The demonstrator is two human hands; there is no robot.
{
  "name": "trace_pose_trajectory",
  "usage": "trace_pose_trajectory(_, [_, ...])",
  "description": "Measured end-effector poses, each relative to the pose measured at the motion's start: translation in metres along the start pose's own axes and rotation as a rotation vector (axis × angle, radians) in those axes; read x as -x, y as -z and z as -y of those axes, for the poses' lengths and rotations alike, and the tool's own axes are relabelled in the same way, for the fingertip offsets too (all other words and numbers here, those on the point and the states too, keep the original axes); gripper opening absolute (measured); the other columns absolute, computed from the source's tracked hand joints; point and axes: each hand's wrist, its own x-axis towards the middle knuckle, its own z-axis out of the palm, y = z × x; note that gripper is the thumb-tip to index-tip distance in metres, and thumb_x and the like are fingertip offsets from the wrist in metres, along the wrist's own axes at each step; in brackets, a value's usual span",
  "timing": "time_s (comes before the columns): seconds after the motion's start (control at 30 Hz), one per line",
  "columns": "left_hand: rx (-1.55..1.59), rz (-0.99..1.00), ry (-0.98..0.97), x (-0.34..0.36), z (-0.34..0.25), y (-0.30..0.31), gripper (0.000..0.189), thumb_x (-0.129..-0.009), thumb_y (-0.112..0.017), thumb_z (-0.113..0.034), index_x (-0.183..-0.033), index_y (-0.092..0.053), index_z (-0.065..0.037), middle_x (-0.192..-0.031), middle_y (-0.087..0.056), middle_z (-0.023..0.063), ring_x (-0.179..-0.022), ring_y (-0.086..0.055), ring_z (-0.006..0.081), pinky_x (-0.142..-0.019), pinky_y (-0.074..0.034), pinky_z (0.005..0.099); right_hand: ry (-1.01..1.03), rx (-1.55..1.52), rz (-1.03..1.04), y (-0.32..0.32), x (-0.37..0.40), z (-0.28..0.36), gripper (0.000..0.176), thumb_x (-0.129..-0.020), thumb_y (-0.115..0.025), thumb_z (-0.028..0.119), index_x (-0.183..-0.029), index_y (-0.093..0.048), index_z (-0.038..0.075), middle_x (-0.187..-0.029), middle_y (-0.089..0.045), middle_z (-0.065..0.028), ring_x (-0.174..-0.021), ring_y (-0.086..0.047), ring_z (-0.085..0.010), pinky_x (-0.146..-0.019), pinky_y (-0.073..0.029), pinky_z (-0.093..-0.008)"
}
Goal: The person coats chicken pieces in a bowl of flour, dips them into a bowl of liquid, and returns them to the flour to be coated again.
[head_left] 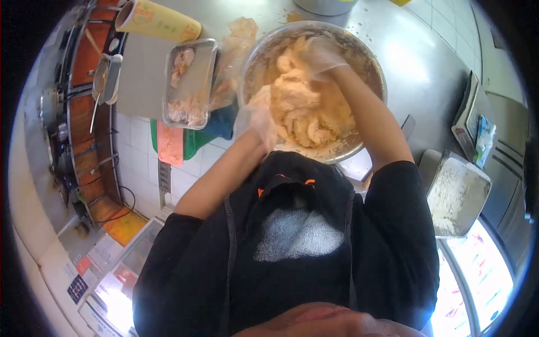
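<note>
Here's the left hand (260, 112) in its clear glove, at the near-left side of the battered pieces (303, 104), and the right hand (323, 56), gloved too, is over at their far side. Both are blurred, so I can't tell whether the fingers are spread or pinching anything. The pieces sit heaped inside the big metal bowl (377, 72). Just left of it lies a plastic bag (234, 53), then a metal tray (206, 70) holding pink bits.

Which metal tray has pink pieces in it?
The left tray, left of the bowl: pink pieces lie in it. The right tray shows only whitish residue.
</note>
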Motion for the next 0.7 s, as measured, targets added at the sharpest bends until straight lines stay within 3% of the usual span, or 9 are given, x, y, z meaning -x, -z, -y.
trace_pose_trajectory(0.1, [-0.234,-0.060,-0.008,-0.002,-0.009,-0.012,0.042,-0.102,-0.050,-0.033,-0.128,-0.057,-0.001,-0.118,-0.066,0.0133,-0.104,-0.066,0.0234,-0.087,-0.055,0.0381,-0.311,-0.760,0.398,0.019,-0.007,-0.001,0.053,-0.097,-0.043,0.049,-0.123,-0.055,0.004,-0.092,-0.070,-0.0139,-0.080,-0.068,-0.0297,-0.093,-0.050,-0.0447])
trace_pose_trajectory(0.13, [-0.317,-0.075,-0.008,-0.004,-0.011,-0.017,0.044,-0.100,-0.052,-0.035,-0.127,-0.059,-0.001,-0.116,-0.067,0.0137,-0.102,-0.067,0.0241,-0.085,-0.055,0.0381,-0.307,-0.760,0.394,0.018,0.001,-0.004,0.053,-0.097,-0.043,0.049,-0.123,-0.055,0.004,-0.092,-0.070,-0.0139,-0.080,-0.068,-0.0297,-0.093,-0.050,-0.0447])
trace_pose_trajectory(0.23, [-0.603,-0.166,-0.137,-0.016,-0.011,-0.028,0.049,-0.098,-0.055,-0.041,-0.124,-0.061,0.001,-0.112,-0.068,0.0145,-0.096,-0.068,0.0248,-0.081,-0.055,0.0376,-0.267,-1.143,0.466,-0.003,0.034,-0.007,0.067,-0.096,-0.042,0.062,-0.135,-0.053,0.008,-0.119,-0.067,-0.0124,-0.101,-0.066,-0.0275,-0.105,-0.044,-0.0404])
trace_pose_trajectory(0.33, [-0.833,-0.201,-0.280,-0.028,-0.016,-0.034,0.053,-0.097,-0.055,-0.046,-0.121,-0.063,0.001,-0.110,-0.068,0.0151,-0.091,-0.066,0.0251,-0.081,-0.054,0.0366,-0.617,-1.560,0.393,-0.028,0.070,0.004,0.072,-0.098,-0.045,0.062,-0.151,-0.042,0.013,-0.153,-0.043,-0.0127,-0.138,-0.042,-0.0218,-0.115,-0.032,-0.0310])
trace_pose_trajectory(0.4, [-0.868,-0.141,-0.297,-0.042,-0.017,-0.032,0.055,-0.097,-0.054,-0.047,-0.120,-0.064,0.002,-0.108,-0.068,0.0153,-0.088,-0.066,0.0256,-0.083,-0.053,0.0361,-0.694,-1.514,0.277,-0.023,0.085,0.008,0.067,-0.097,-0.049,0.058,-0.147,-0.047,0.014,-0.145,-0.050,-0.0103,-0.127,-0.050,-0.0205,-0.107,-0.040,-0.0336])
trace_pose_trajectory(0.47, [-0.776,0.233,-0.602,-0.060,-0.009,-0.016,0.055,-0.098,-0.052,-0.049,-0.117,-0.066,0.001,-0.112,-0.069,0.0167,-0.098,-0.066,0.0291,-0.089,-0.050,0.0387,-0.769,-1.459,0.175,-0.012,0.102,0.008,0.062,-0.096,-0.053,0.055,-0.142,-0.052,0.014,-0.136,-0.058,-0.0078,-0.116,-0.058,-0.0193,-0.098,-0.047,-0.0361])
trace_pose_trajectory(0.57, [-1.303,0.163,-0.594,-0.048,-0.015,-0.034,0.049,-0.104,-0.036,-0.039,-0.142,-0.051,-0.012,-0.130,-0.062,0.0154,-0.123,-0.055,0.0335,-0.106,-0.040,0.0418,-0.785,-1.636,0.082,0.014,0.121,0.006,0.057,-0.095,-0.056,0.051,-0.137,-0.057,0.012,-0.132,-0.061,-0.0087,-0.114,-0.059,-0.0195,-0.098,-0.047,-0.0360])
trace_pose_trajectory(0.63, [-1.378,0.054,-0.461,-0.028,-0.022,-0.059,0.048,-0.105,-0.034,-0.038,-0.141,-0.051,-0.010,-0.129,-0.062,0.0174,-0.123,-0.055,0.0344,-0.106,-0.040,0.0419,-0.836,-1.304,-0.068,0.048,0.133,0.024,0.050,-0.095,-0.057,0.043,-0.131,-0.060,0.008,-0.124,-0.065,-0.0112,-0.112,-0.060,-0.0208,-0.096,-0.047,-0.0366])
trace_pose_trajectory(0.7, [-1.443,-0.062,-0.336,-0.006,-0.027,-0.074,0.048,-0.105,-0.033,-0.037,-0.140,-0.051,-0.009,-0.128,-0.062,0.0194,-0.122,-0.055,0.0352,-0.106,-0.040,0.0419,-0.870,-1.070,0.053,0.080,0.143,0.025,0.048,-0.095,-0.056,0.040,-0.127,-0.061,0.004,-0.118,-0.067,-0.0144,-0.111,-0.061,-0.0240,-0.096,-0.046,-0.0384])
